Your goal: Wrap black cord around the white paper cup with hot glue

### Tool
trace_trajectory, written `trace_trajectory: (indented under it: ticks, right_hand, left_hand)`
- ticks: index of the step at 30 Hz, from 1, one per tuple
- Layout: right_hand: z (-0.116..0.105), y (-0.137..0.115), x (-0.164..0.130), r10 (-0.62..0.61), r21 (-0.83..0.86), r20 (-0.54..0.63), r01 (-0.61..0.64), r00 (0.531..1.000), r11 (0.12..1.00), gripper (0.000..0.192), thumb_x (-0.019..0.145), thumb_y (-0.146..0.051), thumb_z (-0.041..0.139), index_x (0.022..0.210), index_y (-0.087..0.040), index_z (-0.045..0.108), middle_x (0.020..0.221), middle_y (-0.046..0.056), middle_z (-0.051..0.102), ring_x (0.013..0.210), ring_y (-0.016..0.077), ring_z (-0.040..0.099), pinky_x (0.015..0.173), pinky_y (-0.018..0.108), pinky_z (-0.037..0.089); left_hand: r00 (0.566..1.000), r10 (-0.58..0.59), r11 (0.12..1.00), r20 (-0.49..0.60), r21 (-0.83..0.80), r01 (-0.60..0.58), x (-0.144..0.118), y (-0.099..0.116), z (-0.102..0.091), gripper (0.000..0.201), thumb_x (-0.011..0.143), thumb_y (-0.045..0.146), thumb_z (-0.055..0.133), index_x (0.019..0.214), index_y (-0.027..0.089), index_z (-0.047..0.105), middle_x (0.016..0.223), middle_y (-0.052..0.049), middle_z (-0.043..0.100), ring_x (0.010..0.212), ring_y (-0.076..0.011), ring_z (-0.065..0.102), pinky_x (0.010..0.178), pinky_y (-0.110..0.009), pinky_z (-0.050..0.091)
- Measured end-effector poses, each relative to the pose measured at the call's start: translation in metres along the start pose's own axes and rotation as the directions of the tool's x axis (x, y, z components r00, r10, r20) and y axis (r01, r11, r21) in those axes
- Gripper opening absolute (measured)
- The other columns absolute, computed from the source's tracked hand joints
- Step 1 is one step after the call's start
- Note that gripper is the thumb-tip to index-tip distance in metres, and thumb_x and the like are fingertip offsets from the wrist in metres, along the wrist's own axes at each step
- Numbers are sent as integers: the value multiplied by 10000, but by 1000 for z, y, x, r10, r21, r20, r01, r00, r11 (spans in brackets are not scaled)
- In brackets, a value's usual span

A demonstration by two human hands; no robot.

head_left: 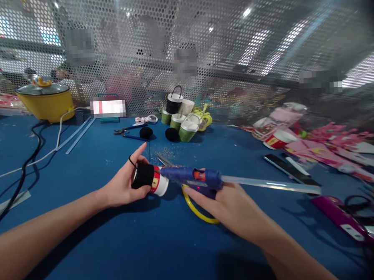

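My left hand (124, 183) holds a small paper cup (158, 184) on its side, partly wrapped in black felt (142, 175), with the index finger stretched out. My right hand (223, 205) grips a blue hot glue gun (193, 178) whose nozzle points left at the cup's white and red end. A clear glue stick (271, 185) juts out of the gun's back to the right. The gun's yellow cord (197, 210) loops under my right hand. Both hands hover just above the blue table (117, 252).
Several green, black and white cups (181, 115) stand at the back centre beside black pom-poms (145, 132) and pliers (126, 130). A yellow pot (45, 101) with cables (28, 161) sits far left. Pink paper scraps (331, 143), scissors (356, 204) and a perforated screen (200, 39) lie right and behind.
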State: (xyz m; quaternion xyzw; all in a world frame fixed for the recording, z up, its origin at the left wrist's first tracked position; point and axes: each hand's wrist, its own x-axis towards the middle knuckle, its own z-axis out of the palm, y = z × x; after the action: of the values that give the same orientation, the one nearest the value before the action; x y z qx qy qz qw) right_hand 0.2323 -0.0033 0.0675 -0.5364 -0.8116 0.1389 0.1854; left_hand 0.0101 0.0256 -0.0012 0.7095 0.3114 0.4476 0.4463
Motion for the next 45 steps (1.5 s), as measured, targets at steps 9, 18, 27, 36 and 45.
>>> trace_trajectory:
  ticks: [9, 18, 27, 36, 45]
  right_hand:
    - [-5, 0, -4, 18, -17, 34, -17, 999, 1000, 208, 770, -376, 513, 741, -216, 644, 652, 1, 665, 642, 188, 619, 625, 279, 489]
    - [-5, -4, 5, -3, 69, 0, 3, 1000, 998, 222, 787, -357, 496, 659, -222, 617, 678, -1, 663, 655, 180, 605, 660, 277, 495]
    - [-4, -1, -3, 14, 9, 7, -14, 1000, 1000, 201, 774, -364, 514, 745, -220, 651, 706, 10, 676, 685, 201, 625, 643, 292, 496]
    - [-2, -5, -5, -15, 12, 40, 14, 999, 1000, 162, 773, -319, 511, 828, -243, 643, 781, 20, 693, 687, 193, 633, 641, 292, 506]
    - [-3, -8, -7, -8, 3, 86, 8, 996, 1000, 209, 786, -327, 488, 882, -220, 640, 820, 25, 693, 725, 193, 635, 666, 302, 509]
  left_hand:
    - [999, 37, 996, 7, 80, -37, -2, 1, 0, 895, 664, 100, 569, 1382, 278, 66, 1034, -47, 415, 797, -143, 489, 695, -273, 439]
    - [994, 94, 980, 58, 172, -103, -3, 5, 0, 883, 655, 96, 555, 1386, 246, 82, 1056, -62, 425, 870, -182, 492, 778, -327, 439]
    - [999, 41, 996, 4, 75, -41, -2, 2, 2, 912, 648, 96, 567, 1383, 268, 56, 1031, -51, 416, 785, -145, 498, 710, -293, 446]
    - [995, -90, 996, -45, 19, 91, 0, -2, 0, 922, 650, 147, 594, 1376, 275, 39, 1045, -56, 415, 790, -159, 494, 642, -276, 466]
    - [990, -132, 991, -59, 9, 133, 2, 1, 0, 936, 648, 187, 602, 1375, 249, 15, 1028, -49, 416, 801, -157, 495, 648, -273, 469]
